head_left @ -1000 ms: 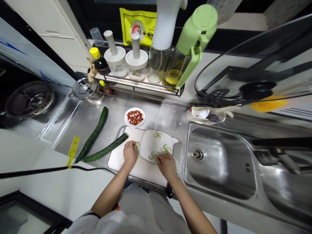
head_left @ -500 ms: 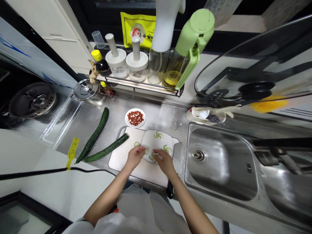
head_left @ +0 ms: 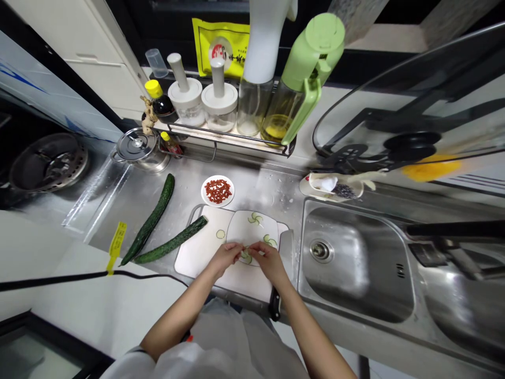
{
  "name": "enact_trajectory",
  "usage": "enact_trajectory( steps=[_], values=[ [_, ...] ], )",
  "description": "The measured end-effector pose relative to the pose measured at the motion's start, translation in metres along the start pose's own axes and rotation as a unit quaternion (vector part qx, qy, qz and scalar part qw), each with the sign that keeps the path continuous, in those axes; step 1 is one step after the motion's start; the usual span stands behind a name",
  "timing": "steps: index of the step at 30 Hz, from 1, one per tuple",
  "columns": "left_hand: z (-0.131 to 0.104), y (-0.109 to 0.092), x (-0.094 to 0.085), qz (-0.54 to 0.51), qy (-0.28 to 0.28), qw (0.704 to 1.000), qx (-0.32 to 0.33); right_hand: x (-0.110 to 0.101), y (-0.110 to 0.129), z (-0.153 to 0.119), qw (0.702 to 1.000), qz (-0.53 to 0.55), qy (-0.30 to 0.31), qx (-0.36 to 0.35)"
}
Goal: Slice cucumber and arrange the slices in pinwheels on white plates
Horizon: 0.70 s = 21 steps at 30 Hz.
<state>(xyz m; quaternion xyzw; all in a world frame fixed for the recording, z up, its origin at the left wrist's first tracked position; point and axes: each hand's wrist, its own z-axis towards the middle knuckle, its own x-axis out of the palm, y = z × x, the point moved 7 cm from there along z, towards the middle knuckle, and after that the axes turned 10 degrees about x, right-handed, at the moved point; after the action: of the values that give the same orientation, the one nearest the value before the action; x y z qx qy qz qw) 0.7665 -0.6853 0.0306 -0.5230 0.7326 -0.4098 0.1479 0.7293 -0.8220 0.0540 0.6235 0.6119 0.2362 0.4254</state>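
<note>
Over the near edge of a white plate (head_left: 236,223), my left hand (head_left: 228,258) and my right hand (head_left: 269,260) meet fingertip to fingertip. Both are pinched on a small pale-green cucumber slice (head_left: 245,249), mostly covered by the fingers. Fanned cucumber pieces lie on the plate, one cluster (head_left: 255,218) at the far side, another (head_left: 270,240) at the right, and one partly hidden under my hands. The plate rests on a white cutting board (head_left: 197,252). A single round cucumber slice (head_left: 220,234) lies on the board, left of the plate.
A cut cucumber (head_left: 173,243) overlaps the board's left edge, beside a whole cucumber (head_left: 152,218). Behind the board stands a small dish (head_left: 231,184) of red dried berries. A black knife handle (head_left: 275,306) juts from the board's near right corner. The sink (head_left: 355,258) is at the right.
My hands have come together; the left moved right with the cucumber slice, and the right fingertips now meet it. The view has shifted slightly.
</note>
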Motion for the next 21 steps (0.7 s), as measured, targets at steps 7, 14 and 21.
enact_trajectory(
  steps=[7, 14, 21],
  values=[
    [0.001, 0.017, 0.011, -0.126, 0.04, 0.981, -0.142, -0.002, 0.018, -0.007, 0.995, -0.063, -0.011, -0.076],
    [0.006, 0.007, 0.011, -0.218, 0.024, 0.97, -0.103, -0.007, 0.025, -0.009, 0.992, -0.091, -0.023, -0.087],
    [0.013, 0.001, -0.002, -0.148, -0.034, 0.988, -0.036, -0.009, 0.007, 0.004, 0.998, -0.059, -0.008, -0.01]
  ],
)
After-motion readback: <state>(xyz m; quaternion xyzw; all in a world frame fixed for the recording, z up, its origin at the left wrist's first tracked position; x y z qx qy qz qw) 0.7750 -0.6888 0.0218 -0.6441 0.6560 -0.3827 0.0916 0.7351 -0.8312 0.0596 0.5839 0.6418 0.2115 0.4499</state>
